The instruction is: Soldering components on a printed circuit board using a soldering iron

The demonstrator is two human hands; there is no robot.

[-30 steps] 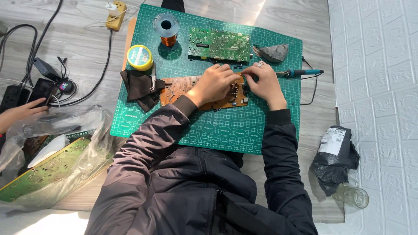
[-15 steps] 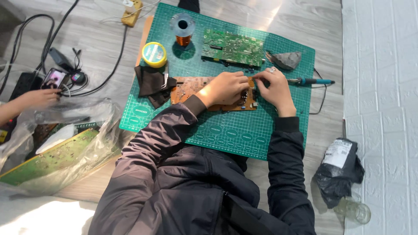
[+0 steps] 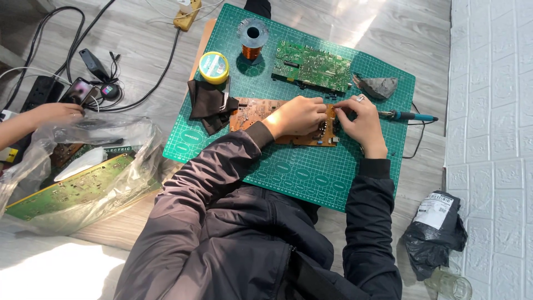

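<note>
co-worker's hand (image 3: 53,114): moved to phone (image 3: 78,90) | camera view: shifted slightly | own hands: no change

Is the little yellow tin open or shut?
Shut. The yellow tin on the green mat shows a flat lid on top, nothing inside visible.

A green circuit board (image 3: 312,65) lies at the far edge of the green gridded cutting mat (image 3: 311,178), with a spool of copper wire (image 3: 252,40) and a round yellow-lidded tin (image 3: 214,67) to its left and a crumpled grey lump (image 3: 379,86) to its right. A teal-handled soldering iron (image 3: 408,116) rests near the mat's right edge, and folded black cloth (image 3: 208,104) overlaps its left edge. On the wooden floor, a clear plastic bag holding green boards (image 3: 72,178) sits at left near black cables (image 3: 50,33), while a tied black plastic bag (image 3: 436,233) lies by the white wall.
</note>
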